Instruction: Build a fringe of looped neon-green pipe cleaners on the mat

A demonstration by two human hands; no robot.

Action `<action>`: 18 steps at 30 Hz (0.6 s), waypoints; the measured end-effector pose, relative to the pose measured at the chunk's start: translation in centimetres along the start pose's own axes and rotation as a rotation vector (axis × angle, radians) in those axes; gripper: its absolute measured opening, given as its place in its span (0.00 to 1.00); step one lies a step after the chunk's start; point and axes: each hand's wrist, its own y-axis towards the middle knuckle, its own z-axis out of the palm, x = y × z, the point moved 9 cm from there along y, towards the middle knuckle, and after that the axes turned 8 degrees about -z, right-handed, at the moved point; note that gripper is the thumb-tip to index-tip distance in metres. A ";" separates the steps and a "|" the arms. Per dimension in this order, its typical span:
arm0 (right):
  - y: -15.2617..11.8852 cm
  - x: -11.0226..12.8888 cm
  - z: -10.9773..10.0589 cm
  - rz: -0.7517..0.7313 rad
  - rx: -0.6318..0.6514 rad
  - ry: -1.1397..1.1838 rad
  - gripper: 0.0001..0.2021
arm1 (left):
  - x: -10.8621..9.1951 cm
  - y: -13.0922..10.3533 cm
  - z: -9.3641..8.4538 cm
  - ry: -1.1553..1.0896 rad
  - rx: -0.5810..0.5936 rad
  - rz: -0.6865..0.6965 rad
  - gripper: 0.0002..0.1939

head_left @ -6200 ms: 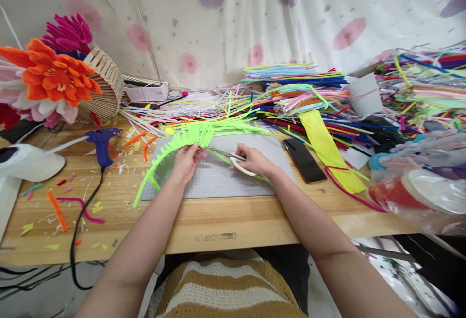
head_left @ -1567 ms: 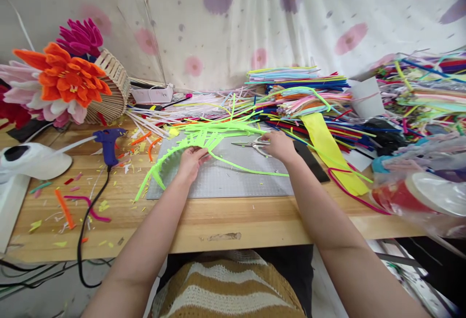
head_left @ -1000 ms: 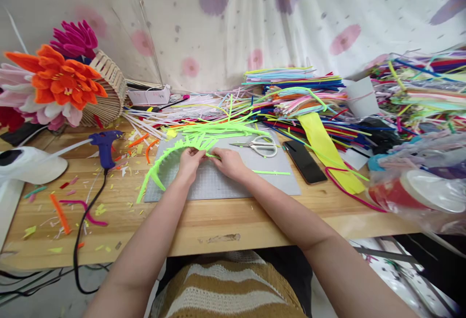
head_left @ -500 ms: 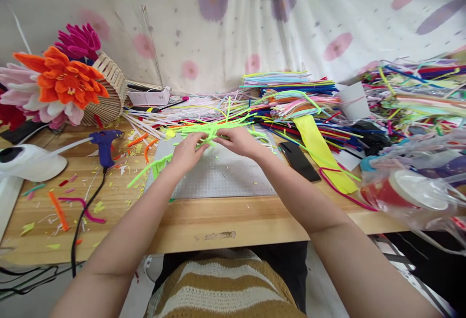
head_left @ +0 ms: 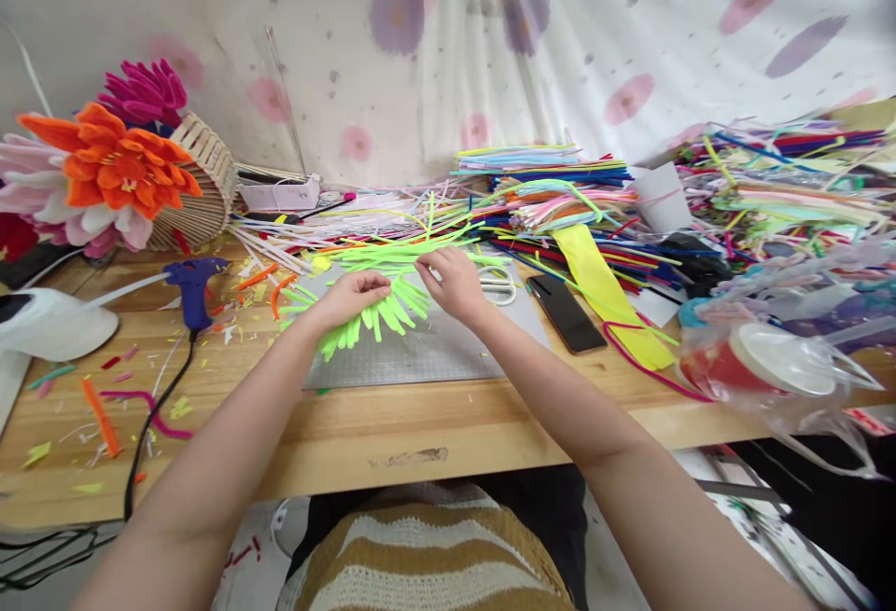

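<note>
My left hand [head_left: 356, 298] is closed on a fan of neon-green pipe cleaner pieces [head_left: 382, 314], which spread toward me and to both sides over the grey cutting mat [head_left: 448, 350]. Just right of the fan, my right hand [head_left: 454, 284] is raised with its fingers bent together; whatever they pinch, if anything, is too small to make out. Behind both hands lie long neon-green pipe cleaners [head_left: 392, 255]. Pale scissors handles [head_left: 498, 286] show beside my right hand.
To the left are a blue glue gun [head_left: 196, 289] with a black cord, scraps, and fuzzy flowers [head_left: 126, 168] in a wooden-stick basket. A phone [head_left: 566, 312], yellow strip [head_left: 616, 298] and bagged red cup [head_left: 763, 364] are on the right. Pipe cleaner bundles [head_left: 560, 191] line the back.
My hands were close together over the green pipe cleaners. Now they are apart, and the fan of green pieces shows below my left hand. The view has shifted slightly.
</note>
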 end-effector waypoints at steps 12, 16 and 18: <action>-2.9 -0.4 7.6 0.277 0.277 0.786 0.14 | 0.7 -0.8 -0.4 0.349 -0.260 0.226 0.05; -3.6 -1.4 7.9 0.347 0.339 0.689 0.06 | 0.8 -0.2 -1.4 0.420 -0.194 0.193 0.03; -3.7 -2.0 7.1 0.314 0.329 0.556 0.04 | 1.9 0.3 -2.4 0.406 -0.113 0.103 0.03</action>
